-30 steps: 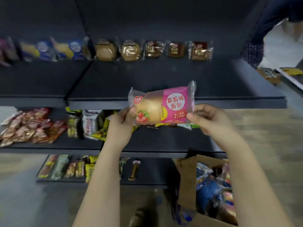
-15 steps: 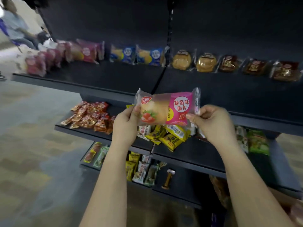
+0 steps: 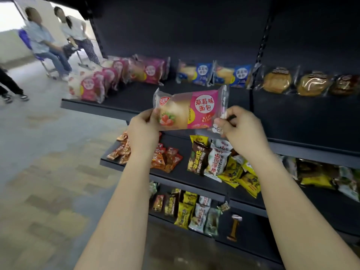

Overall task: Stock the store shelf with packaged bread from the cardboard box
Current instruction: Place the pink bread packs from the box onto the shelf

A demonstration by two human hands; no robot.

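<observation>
The person held one pack of strawberry bread (image 3: pixel 190 110) up in the air, in front of the top shelf (image 3: pixel 126 98). It was near the middle of the view. The pack lay sideways and tipped a little. The left hand (image 3: pixel 143 131) pinched its left end, with the thumb on the front and the fingers curled behind. The right hand (image 3: pixel 240 129) pinched its right end (the crinkly clear edge), with the fingers curled in tight.

On the top shelf, at 10 o'clock from the pack, stood more pink bread packs (image 3: pixel 150 70). At 12 to 1 o'clock stood two blue bread packs (image 3: pixel 196 73). At 2 o'clock sat round brown buns (image 3: pixel 276 79) in clear bags.

On the shelf below, red snack bags (image 3: pixel 167 156) lay at 6 o'clock and yellow snack bags (image 3: pixel 247 178) at 5 o'clock.

Far off at 10 o'clock, a seated person (image 3: pixel 42 41) was on a chair, with another person standing just beside.
</observation>
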